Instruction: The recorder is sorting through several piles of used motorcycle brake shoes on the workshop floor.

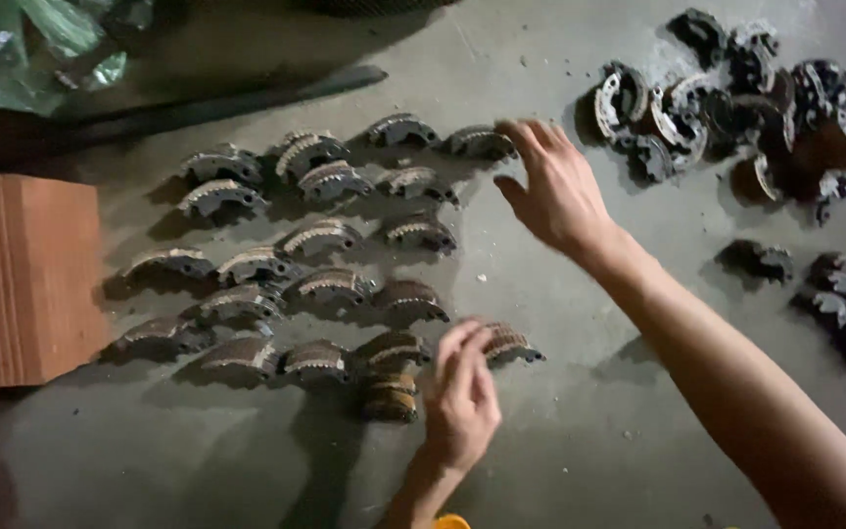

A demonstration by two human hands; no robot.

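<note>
A rough grey concrete floor [580, 323], dusty and speckled with small crumbs of debris, filled the view under dim light, with deep shadow toward the upper left. On it lay rows of curved, rust-brown metal brake shoes with ribbed edges [315, 274], set side by side in slanting lines. The left hand [462, 397] reached down at the near end of the bottom row, its fingers bent and touching one curved rusty shoe at the row's end [509, 343]; whether it actually gripped the piece could not be told. The right hand [555, 191] hovered open with fingers spread, holding nothing, just beside the last shoe of the top row [480, 143]. A loose heap of darker, jumbled shoes [746, 98] sat at the upper right, well apart from the rows. An orange-red ribbed clay block [17, 279] stood at the left edge, and crumpled green plastic [46, 44] lay in the far corner
</note>
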